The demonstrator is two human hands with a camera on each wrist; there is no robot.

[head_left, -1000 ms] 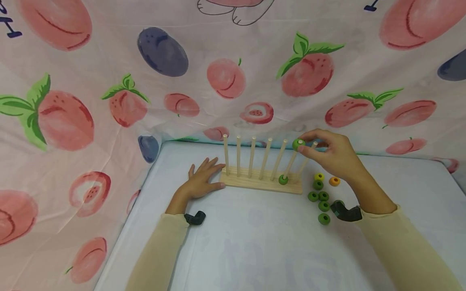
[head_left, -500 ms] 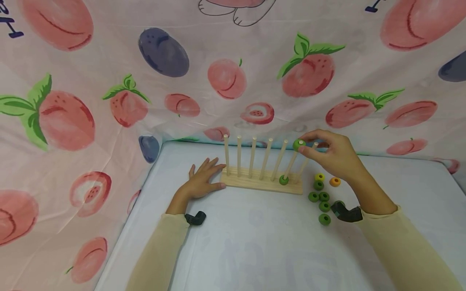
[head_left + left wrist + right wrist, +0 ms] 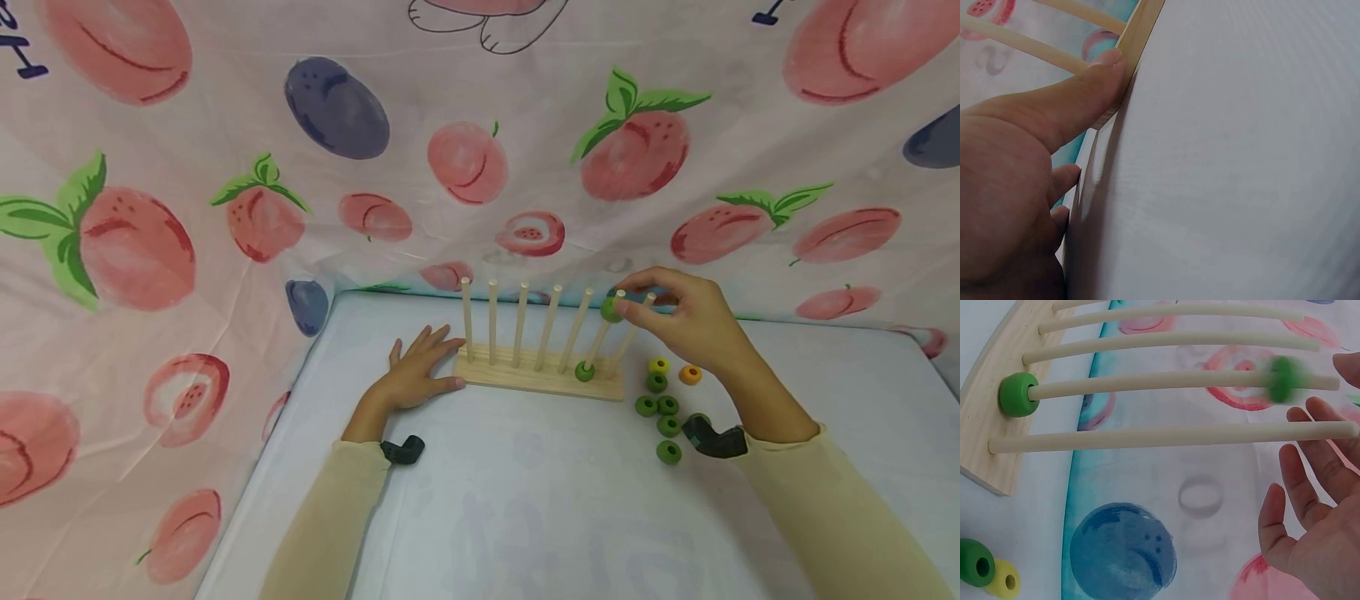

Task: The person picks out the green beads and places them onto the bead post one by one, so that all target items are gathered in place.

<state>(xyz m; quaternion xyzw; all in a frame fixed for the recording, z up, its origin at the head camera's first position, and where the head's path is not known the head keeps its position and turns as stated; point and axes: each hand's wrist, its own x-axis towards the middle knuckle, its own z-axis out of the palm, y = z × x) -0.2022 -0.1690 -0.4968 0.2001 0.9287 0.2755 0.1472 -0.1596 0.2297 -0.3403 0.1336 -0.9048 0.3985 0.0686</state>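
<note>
A wooden rack (image 3: 540, 385) with a row of upright pegs stands on the table. My left hand (image 3: 408, 377) lies at its left end, fingers spread and thumb resting on the base, as the left wrist view also shows. On the second peg from the right, one green bead (image 3: 584, 372) sits at the bottom. Another green bead (image 3: 1282, 379), blurred by motion, is threaded near the top of that peg. My right hand (image 3: 678, 321) is beside the peg tops; the right wrist view shows its thumb and fingers apart, clear of the bead.
Several green beads (image 3: 668, 426) lie loose right of the rack, along with a yellow bead (image 3: 658, 365) and an orange bead (image 3: 691, 375). A fruit-print cloth (image 3: 465, 83) hangs close behind the rack.
The upper green bead, pinched at the peg's tip before, has been let go and has slipped a little down the peg. My left hand has stayed on the rack's end.
</note>
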